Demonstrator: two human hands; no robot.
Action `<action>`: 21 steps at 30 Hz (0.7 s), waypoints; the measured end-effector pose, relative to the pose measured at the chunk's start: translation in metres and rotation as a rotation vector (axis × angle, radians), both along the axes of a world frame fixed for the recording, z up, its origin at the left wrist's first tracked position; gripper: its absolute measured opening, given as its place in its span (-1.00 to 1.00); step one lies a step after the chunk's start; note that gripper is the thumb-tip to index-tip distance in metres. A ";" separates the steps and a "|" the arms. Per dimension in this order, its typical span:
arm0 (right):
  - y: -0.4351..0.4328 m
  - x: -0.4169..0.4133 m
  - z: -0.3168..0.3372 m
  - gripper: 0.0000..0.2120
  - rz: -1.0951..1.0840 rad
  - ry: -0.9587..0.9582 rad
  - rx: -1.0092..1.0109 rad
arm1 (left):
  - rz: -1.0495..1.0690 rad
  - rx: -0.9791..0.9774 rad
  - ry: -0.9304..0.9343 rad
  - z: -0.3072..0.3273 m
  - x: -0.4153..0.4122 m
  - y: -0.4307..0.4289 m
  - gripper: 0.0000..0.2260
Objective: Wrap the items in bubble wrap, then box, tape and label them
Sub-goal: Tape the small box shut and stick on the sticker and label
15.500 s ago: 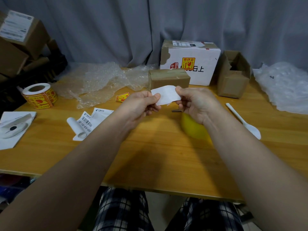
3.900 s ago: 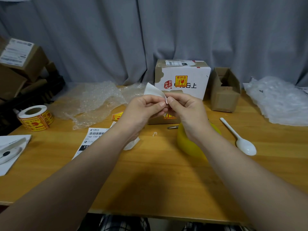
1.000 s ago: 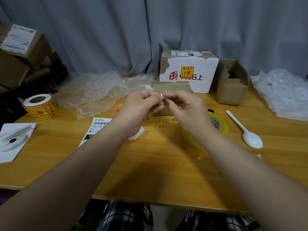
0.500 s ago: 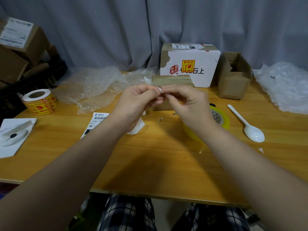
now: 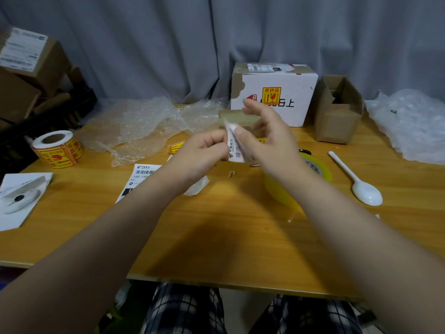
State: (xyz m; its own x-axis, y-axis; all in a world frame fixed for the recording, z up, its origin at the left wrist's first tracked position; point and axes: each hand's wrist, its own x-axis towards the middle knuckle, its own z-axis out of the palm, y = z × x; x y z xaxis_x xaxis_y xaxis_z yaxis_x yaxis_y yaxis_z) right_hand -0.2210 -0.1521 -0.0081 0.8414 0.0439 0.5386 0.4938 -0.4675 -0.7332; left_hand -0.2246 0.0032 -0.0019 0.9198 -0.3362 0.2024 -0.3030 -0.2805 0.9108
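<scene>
The white carton (image 5: pixel 277 109) at the back of the table (image 5: pixel 216 237) carries a yellow and red sticker reading 易碎品, with black characters ending in 上 half hidden behind a raised finger. The same yellow and red print repeats round the sticker roll (image 5: pixel 57 148) at the left. A shipping sheet (image 5: pixel 142 174) lying flat shows a barcode over "150-150". The small label (image 5: pixel 234 147) is held up off the wood, just in front of a low brown box (image 5: pixel 237 118); its print is too blurred to read. The left hand (image 5: pixel 202 153) pinches its left edge with curled fingers. The right hand (image 5: pixel 267 141) has its thumb pressed on the label's face, forefinger lifted clear, the other fingers loosely bent behind. A yellow tape roll (image 5: pixel 317 168) sits under the right wrist, with a white spoon (image 5: pixel 361 186) beside it. Bare wood runs from the forearms to the near edge.
</scene>
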 end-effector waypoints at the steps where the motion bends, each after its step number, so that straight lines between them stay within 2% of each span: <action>1: -0.001 0.003 0.001 -0.58 -0.001 0.065 -0.064 | -0.030 0.030 -0.022 0.001 -0.001 0.000 -0.83; 2: -0.002 0.005 0.001 -0.60 0.029 0.135 -0.072 | -0.056 0.059 -0.044 0.001 -0.002 -0.001 -0.83; 4: 0.000 0.005 0.002 -0.73 0.149 0.258 0.083 | -0.068 0.118 -0.077 0.001 -0.003 -0.001 -0.85; 6: -0.002 0.004 0.002 -0.90 0.159 0.219 0.154 | -0.052 0.159 -0.098 0.000 -0.002 0.001 -0.86; 7: -0.003 0.003 0.002 -0.90 0.135 0.185 0.137 | -0.034 0.172 -0.100 -0.001 -0.001 0.001 -0.87; 11: -0.006 0.002 0.002 -0.82 0.132 0.168 -0.015 | 0.069 0.069 -0.065 0.001 0.001 0.003 -0.89; 14: -0.006 -0.001 0.005 -0.67 0.130 0.105 -0.190 | 0.103 0.038 -0.074 0.005 0.001 0.004 -0.90; 17: -0.005 -0.005 0.008 -0.52 0.164 0.086 -0.212 | 0.094 0.057 -0.102 0.009 0.002 0.005 -0.93; 21: -0.005 -0.004 0.009 -0.46 0.178 0.041 -0.296 | 0.088 0.080 -0.074 0.013 0.005 0.006 -0.92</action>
State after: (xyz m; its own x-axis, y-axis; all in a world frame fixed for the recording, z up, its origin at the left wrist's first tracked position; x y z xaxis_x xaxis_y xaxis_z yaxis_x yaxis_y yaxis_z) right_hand -0.2250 -0.1568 0.0005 0.8275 0.3408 0.4463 0.5592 -0.5722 -0.5999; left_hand -0.2196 0.0090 0.0108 0.9299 -0.2731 0.2464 -0.3396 -0.3800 0.8604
